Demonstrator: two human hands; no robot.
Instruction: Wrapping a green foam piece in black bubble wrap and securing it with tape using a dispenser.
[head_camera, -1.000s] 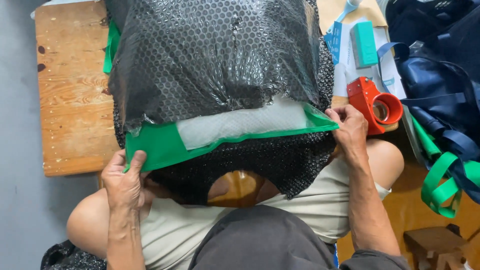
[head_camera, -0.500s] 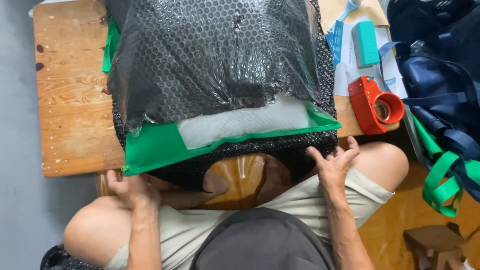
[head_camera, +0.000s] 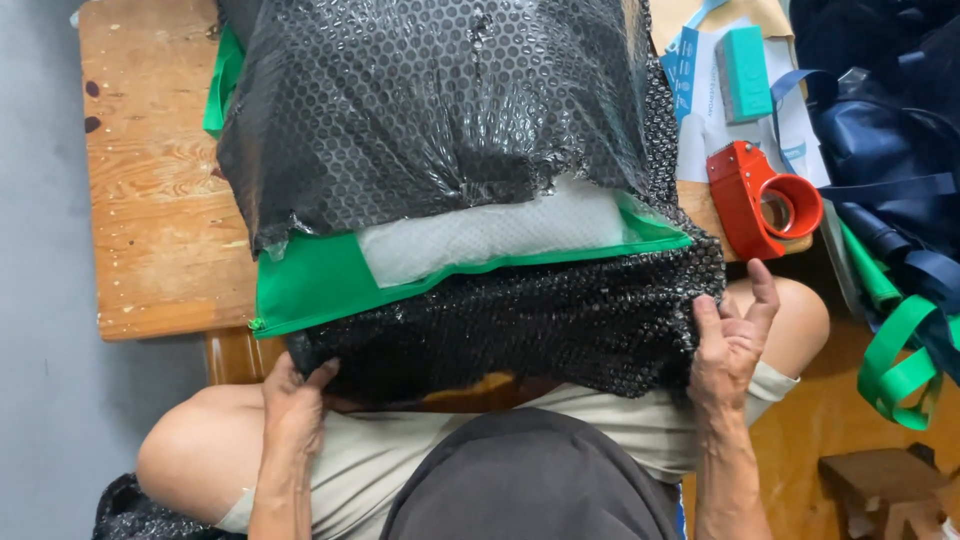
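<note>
Item: black bubble wrap (head_camera: 520, 320), one large sheet. It lies across the wooden table (head_camera: 160, 200) and hangs over the near edge onto your lap; its upper fold is already laid over a bundle in the middle of the table.

Your left hand (head_camera: 292, 405): at the lower left corner of the hanging flap, fingers (head_camera: 318, 377) curled narrow and pinching the wrap's edge.

Your right hand (head_camera: 730, 340): at the lower right corner, thumb pressed against the wrap, the other fingers spread wide and raised; whether it actually grips the edge, you cannot tell from this view.

Contents: green bag (head_camera: 310, 290), flat, showing between the upper fold and the lower flap, with a white foam sheet (head_camera: 490, 235) lying on it.

Nearby, right of the bundle: red tape dispenser (head_camera: 762, 200) at the table's edge, just above your right hand; a teal block (head_camera: 744, 60) on white papers (head_camera: 700, 130); navy bags (head_camera: 880, 130) with green straps (head_camera: 900, 360) further right.
</note>
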